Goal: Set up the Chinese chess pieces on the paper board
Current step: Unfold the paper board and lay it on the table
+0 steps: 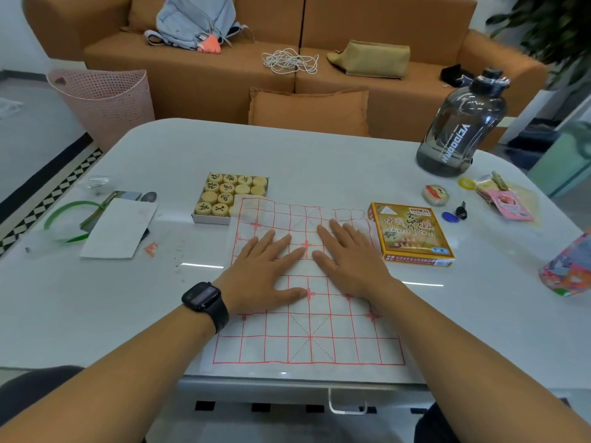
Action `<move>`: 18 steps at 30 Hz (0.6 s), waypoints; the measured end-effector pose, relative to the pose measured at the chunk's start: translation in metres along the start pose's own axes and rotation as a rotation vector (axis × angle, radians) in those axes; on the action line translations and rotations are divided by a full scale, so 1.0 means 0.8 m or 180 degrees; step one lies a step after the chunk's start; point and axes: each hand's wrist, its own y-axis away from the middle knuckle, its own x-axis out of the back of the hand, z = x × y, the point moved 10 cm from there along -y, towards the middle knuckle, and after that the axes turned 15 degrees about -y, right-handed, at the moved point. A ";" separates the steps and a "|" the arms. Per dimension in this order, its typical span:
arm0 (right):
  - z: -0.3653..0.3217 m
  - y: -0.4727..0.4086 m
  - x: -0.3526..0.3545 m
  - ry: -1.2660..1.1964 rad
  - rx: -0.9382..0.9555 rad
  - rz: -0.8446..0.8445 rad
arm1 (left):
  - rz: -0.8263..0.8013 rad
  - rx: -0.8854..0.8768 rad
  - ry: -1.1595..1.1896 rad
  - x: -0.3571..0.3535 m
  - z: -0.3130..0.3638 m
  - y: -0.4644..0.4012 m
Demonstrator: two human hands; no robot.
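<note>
The paper board (313, 334), white with red grid lines, lies flat on the white table in front of me. My left hand (265, 270) and my right hand (348, 254) both rest palm down on its middle, fingers straight and spread. No piece stands on the board. The wooden round pieces (232, 193) sit packed in a white tray (211, 218) at the board's far left corner, which overlaps the tray. A black watch is on my left wrist.
The yellow chess box lid (412, 235) lies right of the board. A dark water jug (463, 126) stands at the far right, with keys and snack packets (505, 199) near it. White paper (120, 228) and a green ring (68, 219) lie left. A sofa is behind the table.
</note>
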 end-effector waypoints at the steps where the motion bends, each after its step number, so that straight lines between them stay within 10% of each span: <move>1: 0.002 -0.002 0.001 -0.0009 -0.0013 0.0050 | 0.0033 0.0014 -0.0016 0.001 -0.001 0.000; 18: 0.101 0.010 0.082 -0.0038 -0.0963 0.0595 | 0.0128 0.0160 -0.0006 -0.011 0.002 -0.005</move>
